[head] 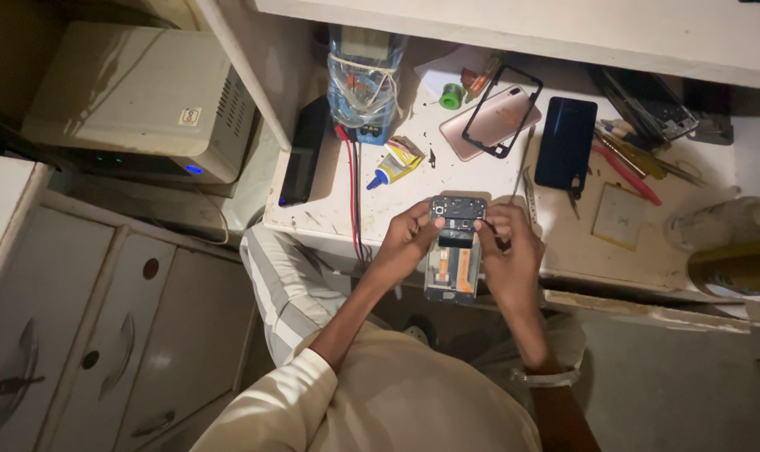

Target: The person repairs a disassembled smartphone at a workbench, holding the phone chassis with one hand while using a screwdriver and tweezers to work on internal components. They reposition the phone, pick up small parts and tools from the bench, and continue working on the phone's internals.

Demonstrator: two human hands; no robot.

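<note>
An opened phone point(455, 255) with its back off, showing black and orange inner parts, sits at the near edge of the white worktable point(564, 243). My left hand point(405, 243) grips the phone's left side near the top. My right hand point(510, 251) holds the phone's right side and pinches a thin dark tool point(490, 230) whose tip touches the phone's upper part.
On the table lie a pink phone back point(501, 117) with a black frame point(489, 125) on it, a dark blue phone point(566, 141), a glue tube point(392, 166), a clear bottle point(363, 75), red wires point(352, 192), tweezers and screwdrivers point(631, 163). A white box unit point(137, 100) and cabinet doors point(103, 335) stand left.
</note>
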